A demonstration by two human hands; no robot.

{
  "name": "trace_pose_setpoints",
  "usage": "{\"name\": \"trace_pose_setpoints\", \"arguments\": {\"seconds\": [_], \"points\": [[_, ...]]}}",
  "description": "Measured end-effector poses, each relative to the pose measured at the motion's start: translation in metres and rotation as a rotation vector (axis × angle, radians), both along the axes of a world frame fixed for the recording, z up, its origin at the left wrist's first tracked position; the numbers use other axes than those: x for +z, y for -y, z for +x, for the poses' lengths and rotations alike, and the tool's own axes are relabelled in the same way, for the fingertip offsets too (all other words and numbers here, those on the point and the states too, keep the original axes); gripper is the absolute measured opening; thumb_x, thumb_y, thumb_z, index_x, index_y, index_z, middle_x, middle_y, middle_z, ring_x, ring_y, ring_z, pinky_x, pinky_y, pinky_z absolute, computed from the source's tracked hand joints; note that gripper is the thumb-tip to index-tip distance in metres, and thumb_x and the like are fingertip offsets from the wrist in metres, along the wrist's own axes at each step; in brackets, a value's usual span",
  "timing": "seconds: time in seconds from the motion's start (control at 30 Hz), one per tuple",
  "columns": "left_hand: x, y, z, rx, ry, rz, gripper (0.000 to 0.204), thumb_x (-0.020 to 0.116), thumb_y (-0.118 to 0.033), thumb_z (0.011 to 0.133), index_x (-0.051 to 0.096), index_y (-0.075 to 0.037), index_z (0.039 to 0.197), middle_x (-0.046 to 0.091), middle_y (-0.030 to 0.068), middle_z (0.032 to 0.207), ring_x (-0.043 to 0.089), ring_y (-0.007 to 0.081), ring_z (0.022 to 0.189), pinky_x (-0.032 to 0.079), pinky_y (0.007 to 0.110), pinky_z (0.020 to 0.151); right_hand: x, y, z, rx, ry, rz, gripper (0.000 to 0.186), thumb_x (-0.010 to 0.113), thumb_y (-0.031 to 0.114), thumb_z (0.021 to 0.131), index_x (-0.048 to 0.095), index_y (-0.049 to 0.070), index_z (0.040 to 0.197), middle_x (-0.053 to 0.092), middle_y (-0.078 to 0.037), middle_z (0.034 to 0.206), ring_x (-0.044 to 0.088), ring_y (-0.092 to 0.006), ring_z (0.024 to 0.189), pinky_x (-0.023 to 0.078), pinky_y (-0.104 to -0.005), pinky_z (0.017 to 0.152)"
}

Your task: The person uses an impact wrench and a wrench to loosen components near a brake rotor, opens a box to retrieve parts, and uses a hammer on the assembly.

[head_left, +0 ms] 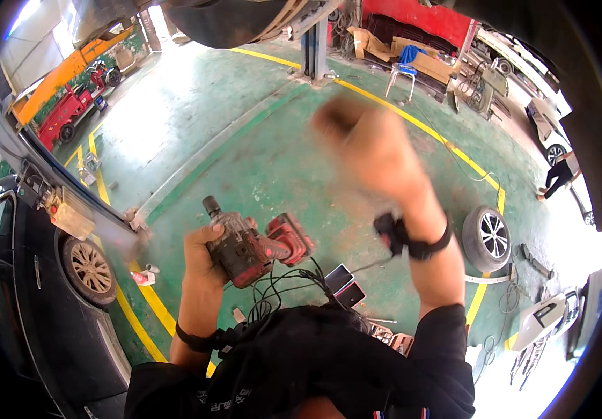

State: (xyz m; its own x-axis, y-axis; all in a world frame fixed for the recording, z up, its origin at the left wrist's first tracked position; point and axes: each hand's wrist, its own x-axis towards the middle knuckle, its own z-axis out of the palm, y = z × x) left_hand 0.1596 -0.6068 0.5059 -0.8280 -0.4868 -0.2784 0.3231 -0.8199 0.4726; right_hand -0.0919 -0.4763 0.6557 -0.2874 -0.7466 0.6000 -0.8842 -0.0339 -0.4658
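A cordless impact wrench (244, 253), black with a red battery end, is gripped around its body by my left hand (203, 250). A socket (211, 205) sits on its nose, which points up and away from me. To the right of the tool my right hand (371, 146) is raised ahead of me, blurred by motion. Its fingers are smeared, so whether it holds anything is unclear. Each wrist wears a black strap.
Dark vehicle parts (231, 21) hang overhead at the top. A lift post (313, 52) stands ahead. A loose wheel (487, 238) rests on the floor at right, and a dark car (35, 293) stands at left. Cables (287, 279) and an open box (346, 286) lie near my body.
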Motion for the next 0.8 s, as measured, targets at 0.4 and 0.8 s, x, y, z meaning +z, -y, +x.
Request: {"name": "trace_pose_setpoints", "arguments": {"seconds": [0.4,0.8], "points": [[-0.069,0.014,0.065,0.207,0.188,0.009,0.043,0.066,-0.019,0.066,0.059,0.008,0.099,0.066,0.0279,0.099,0.066,0.0415,0.091,0.055,0.053,0.087,0.078,0.101,-0.078,-0.023,-0.600,-0.357,0.028,0.068,0.029,0.087,0.070,0.001,0.085,0.068,-0.020,0.076,0.066,-0.0389,0.076,0.053,-0.0436,0.069],[-0.082,0.016,0.096,0.267,0.178,0.006,0.046,0.066,-0.018,0.067,0.061,0.009,0.104,0.068,0.0240,0.100,0.067,0.0376,0.090,0.056,0.049,0.087,0.073,0.069,-0.068,0.060,-0.393,-0.473,0.034,0.073,0.015,0.082,0.067,0.003,0.114,0.071,-0.020,0.105,0.068,-0.0349,0.097,0.053,-0.0429,0.084]]}}
